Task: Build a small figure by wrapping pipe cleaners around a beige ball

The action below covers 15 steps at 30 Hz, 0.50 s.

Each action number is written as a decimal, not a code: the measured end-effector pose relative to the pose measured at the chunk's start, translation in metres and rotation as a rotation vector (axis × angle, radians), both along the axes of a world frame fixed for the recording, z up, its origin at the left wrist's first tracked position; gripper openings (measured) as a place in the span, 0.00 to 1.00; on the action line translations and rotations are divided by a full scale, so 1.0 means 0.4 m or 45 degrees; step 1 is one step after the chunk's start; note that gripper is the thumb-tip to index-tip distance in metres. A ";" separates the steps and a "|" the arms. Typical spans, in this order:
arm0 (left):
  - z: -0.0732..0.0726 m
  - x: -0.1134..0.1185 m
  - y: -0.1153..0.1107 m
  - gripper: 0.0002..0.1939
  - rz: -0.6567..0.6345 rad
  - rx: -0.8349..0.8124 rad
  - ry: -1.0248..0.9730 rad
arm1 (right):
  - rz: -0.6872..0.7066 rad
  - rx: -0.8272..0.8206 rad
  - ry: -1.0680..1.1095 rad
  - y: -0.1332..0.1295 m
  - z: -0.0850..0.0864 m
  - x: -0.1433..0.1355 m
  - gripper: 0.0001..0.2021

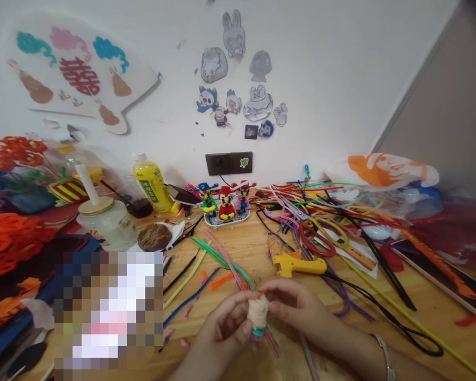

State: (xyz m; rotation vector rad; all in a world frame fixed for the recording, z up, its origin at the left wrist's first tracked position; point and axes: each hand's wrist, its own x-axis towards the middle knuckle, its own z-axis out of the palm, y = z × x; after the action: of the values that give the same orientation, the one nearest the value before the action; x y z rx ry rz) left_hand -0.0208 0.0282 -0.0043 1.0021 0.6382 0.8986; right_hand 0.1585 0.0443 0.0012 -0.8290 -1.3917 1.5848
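Both hands meet low in the middle of the head view. A small cream-coloured wrapped chenille-stem piece, with teal and purple bands at its lower end, sits between them. My left hand pinches it from the left, thumb on its lower side. With fingertips closed at its top and right side, my right hand grips it too. Green chenille stems and pink chenille stems lie on the table just beyond; how they connect to the piece is hidden. A yellow glue gun lies beyond my right hand.
Many coloured chenille stems and red-handled scissors clutter the right. Small figures stand on a white tray by the wall. At left are a yellow bottle, a glass jar and orange flowers.
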 end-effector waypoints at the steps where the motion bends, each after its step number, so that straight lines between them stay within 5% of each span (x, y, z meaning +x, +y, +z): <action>1: -0.003 -0.002 -0.001 0.14 -0.003 0.011 0.015 | 0.011 -0.002 -0.002 -0.001 0.000 -0.001 0.15; 8: -0.013 -0.008 -0.003 0.14 -0.033 0.027 0.076 | 0.102 -0.164 0.112 -0.002 0.001 -0.005 0.16; 15: -0.006 -0.003 -0.002 0.13 -0.004 0.004 0.047 | -0.044 -0.024 -0.035 -0.012 0.004 -0.016 0.17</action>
State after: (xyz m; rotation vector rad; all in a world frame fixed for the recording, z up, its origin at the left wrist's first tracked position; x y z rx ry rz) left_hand -0.0221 0.0274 -0.0067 1.0240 0.6662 0.8808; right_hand 0.1520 0.0395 0.0027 -0.8847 -1.3767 1.5679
